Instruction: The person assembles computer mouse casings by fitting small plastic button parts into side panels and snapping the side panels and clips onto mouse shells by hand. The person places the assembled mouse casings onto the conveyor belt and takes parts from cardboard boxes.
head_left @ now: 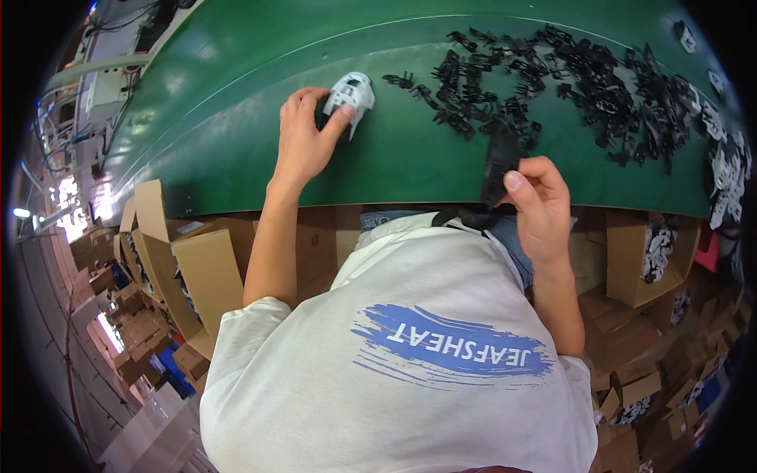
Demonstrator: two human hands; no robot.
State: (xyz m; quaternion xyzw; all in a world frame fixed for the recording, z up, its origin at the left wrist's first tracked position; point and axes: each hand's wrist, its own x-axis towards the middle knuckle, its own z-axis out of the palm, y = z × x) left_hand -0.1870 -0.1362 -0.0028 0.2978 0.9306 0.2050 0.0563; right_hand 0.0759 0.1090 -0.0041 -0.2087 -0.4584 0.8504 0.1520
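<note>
Shell: the white shell (356, 96) is at the left grip (306, 132), on the desk (236, 146) or just above it; contact underneath cannot be made out.
Left grip: thumb laid on the near part of the shell, the other fingers bent round its left edge, so it is lightly pinched between them.
Shell weight: probably light, thin moulded plastic by its look; little force should steady it.
Shell stiffness: likely stiff over the curved body, weaker round the cut-outs and at the narrow near end, which might crack if bent.
Shell surface: smooth and glossy, so it may slide under dry fingers.
Shell hold: best by the two long sides, clear of the openings.
Black piece: the long black piece (500, 154) is in the right grip (542, 206), over the near side of the desk, well apart from the shell.
Right grip: thumb and forefinger pinching the piece near its lower end, the upper end free.
Black piece feel: likely light and fairly rigid; held at one end, it could tip or twist, so nearer the middle would be steadier.
Clips: small black clips (611, 98) lie tangled beyond; their thin prongs look easy to snag.
</note>
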